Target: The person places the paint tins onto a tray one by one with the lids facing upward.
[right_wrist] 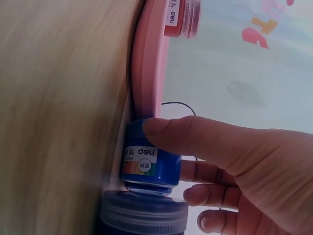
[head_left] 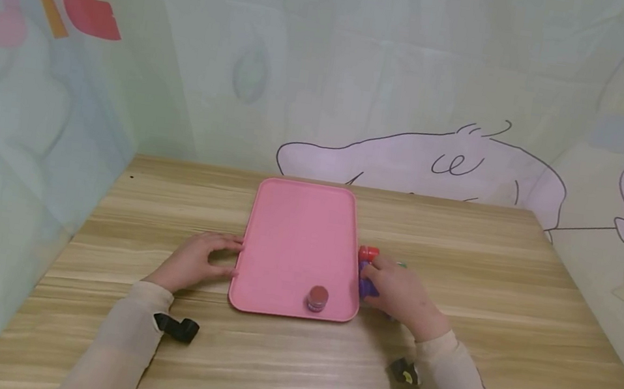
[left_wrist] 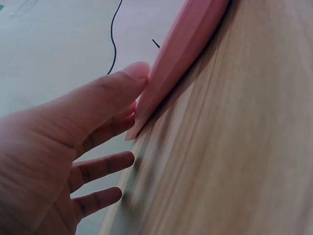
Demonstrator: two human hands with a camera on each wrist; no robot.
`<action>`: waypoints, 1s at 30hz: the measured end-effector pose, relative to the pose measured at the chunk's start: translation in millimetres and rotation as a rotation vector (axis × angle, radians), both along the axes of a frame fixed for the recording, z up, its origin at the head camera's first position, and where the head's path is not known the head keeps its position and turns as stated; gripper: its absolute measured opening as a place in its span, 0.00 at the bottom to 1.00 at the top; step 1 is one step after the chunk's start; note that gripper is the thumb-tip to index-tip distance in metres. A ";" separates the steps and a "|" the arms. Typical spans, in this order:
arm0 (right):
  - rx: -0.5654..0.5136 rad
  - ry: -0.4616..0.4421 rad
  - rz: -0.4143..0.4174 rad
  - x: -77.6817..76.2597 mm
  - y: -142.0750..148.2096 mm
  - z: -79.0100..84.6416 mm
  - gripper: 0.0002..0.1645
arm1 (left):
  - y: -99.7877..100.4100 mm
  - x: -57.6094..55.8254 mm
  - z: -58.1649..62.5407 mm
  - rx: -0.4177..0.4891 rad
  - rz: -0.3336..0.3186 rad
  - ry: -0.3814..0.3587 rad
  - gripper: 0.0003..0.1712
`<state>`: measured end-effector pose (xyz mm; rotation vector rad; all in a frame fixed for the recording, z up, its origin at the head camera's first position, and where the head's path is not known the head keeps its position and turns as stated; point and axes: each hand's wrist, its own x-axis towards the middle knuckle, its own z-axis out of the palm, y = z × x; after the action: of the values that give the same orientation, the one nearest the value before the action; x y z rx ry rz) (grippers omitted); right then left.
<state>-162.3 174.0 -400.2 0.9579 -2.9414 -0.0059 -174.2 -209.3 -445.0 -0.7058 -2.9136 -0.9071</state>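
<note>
A pink tray lies on the table. At its left edge my left hand has thumb and forefinger touching the rim, the other fingers spread, as the left wrist view shows. A reddish-brown paint jar stands upright in the tray's near right corner. Just off the right edge, my right hand pinches a blue paint jar lying on its side, thumb on the near face and fingers partly hidden behind. A dark jar with a clear ridged lid is close to it. Beyond the hand lies a red jar.
A bit of green shows behind my right hand, mostly hidden. The wood-grained table extends to both sides of the tray. A printed cloth backdrop hangs behind it. Each wrist carries a small black camera mount.
</note>
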 end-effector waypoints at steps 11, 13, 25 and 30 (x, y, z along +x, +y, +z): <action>0.032 0.061 0.022 1.8 -2.0 -1.7 0.20 | -0.3 0.1 -0.1 -0.004 0.004 -0.014 0.28; 0.033 0.066 0.023 2.1 -2.0 -1.5 0.20 | -0.3 0.1 -0.1 -0.005 0.004 -0.012 0.28; 0.036 0.052 0.004 2.2 -1.8 -2.7 0.20 | 0.2 1.1 0.6 0.002 0.011 -0.017 0.29; 0.016 0.013 -0.009 1.6 -1.4 -2.4 0.20 | -0.2 0.8 -0.4 0.002 0.010 -0.017 0.29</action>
<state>-160.7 172.6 -402.6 0.9430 -2.9386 -0.0352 -173.4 -209.5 -445.5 -0.6857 -2.9278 -0.9201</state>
